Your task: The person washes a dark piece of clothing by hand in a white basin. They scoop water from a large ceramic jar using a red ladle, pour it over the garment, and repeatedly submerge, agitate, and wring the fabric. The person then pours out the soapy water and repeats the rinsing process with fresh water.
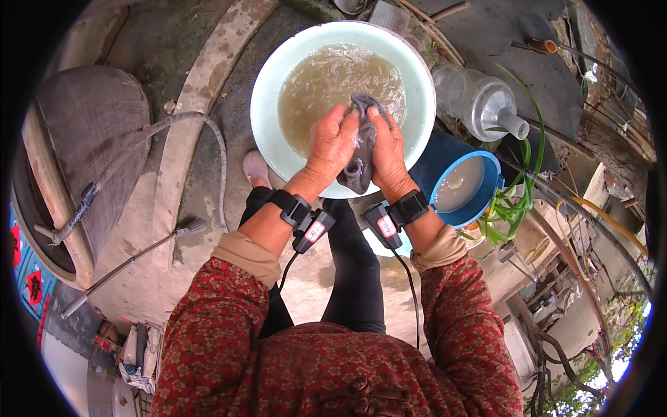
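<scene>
Before me stands a large pale green basin [267,112] holding cloudy brown water [333,78]. Over its near side, my left hand [332,139] and my right hand [386,151] grip a wet, dark grey cloth [363,143] between them. The thumbs lie near its upper end, and a bunched part hangs down between the palms towards the basin's near rim. My fingertips are partly hidden by the cloth and my own hands. Each wrist wears a black strap with a small wired device.
Right of the basin are a blue bucket [435,161] with cloudy water and a clear plastic bottle [482,104] on its side, near green leaves [513,208]. A grey hose [221,151], a long-handled brush [135,256] and a curved concrete ledge [195,104] are at left.
</scene>
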{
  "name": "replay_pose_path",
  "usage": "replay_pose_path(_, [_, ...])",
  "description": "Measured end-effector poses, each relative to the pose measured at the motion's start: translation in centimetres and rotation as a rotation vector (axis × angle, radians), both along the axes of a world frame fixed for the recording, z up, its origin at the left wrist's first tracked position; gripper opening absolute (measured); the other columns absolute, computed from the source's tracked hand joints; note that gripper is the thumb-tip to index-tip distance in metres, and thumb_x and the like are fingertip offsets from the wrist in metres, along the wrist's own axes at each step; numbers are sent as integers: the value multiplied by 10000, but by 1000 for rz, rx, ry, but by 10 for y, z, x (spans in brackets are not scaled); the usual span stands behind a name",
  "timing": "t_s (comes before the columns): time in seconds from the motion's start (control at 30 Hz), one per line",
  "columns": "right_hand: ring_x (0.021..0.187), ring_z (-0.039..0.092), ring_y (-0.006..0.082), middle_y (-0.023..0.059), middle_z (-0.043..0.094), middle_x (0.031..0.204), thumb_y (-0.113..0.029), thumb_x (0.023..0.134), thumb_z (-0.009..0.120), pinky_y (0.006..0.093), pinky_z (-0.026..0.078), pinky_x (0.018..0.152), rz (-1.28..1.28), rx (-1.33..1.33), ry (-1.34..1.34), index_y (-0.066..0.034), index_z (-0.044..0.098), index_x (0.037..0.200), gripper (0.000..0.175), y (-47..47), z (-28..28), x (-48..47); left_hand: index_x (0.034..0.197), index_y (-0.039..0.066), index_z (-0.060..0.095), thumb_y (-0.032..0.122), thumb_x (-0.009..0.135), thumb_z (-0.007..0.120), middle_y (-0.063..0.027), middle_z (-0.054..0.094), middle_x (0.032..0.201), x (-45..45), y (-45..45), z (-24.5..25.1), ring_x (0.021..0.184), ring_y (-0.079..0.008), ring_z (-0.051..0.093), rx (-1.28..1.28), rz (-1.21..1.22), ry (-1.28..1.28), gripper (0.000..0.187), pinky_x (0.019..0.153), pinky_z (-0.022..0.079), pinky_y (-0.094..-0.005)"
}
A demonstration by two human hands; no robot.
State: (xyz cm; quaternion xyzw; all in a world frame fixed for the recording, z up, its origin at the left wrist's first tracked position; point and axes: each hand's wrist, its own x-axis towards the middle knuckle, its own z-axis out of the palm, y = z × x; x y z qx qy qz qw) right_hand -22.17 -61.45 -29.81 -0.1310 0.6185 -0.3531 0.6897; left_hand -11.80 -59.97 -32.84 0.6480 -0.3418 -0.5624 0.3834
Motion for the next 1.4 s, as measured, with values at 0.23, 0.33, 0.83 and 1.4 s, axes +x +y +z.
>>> replay_pose_path(0.23, [875,569,172,87,593,986,-393,892,522,306,465,786,4,110,-26,-6,568,1091,438,2,-6,-4,855,22,580,292,906,518,-195,598,736,8,-3,12,695,-394,585,-51,-196,-111,281,616,461,-411])
replay_pose_path(0.33, [889,574,182,85,601,996,-461,887,500,320,461,807,7,188,-44,-21,576,1097,494,5,-18,-11,865,27,592,317,902,519,-189,611,749,6,2,9,725,-382,599,-37,-235,-146,301,635,466,-417])
replay_pose_path(0.83, [1009,551,218,123,558,1120,-188,882,571,320,448,857,505,-356,1082,-56,481,1261,411,32,-65,-90,1285,58,424,117,844,571,-201,362,1348,55,20,-55,1283,-344,332,-50,234,-300,469,1069,275,-399])
replay_pose_path(1.4, [949,614,299,170,645,971,-258,748,664,404,456,825,1236,-157,801,-64,615,1020,338,19,-71,-2,1195,2,545,364,887,577,-106,584,1130,70,58,-40,1067,-192,530,392,205,173,476,924,403,-297])
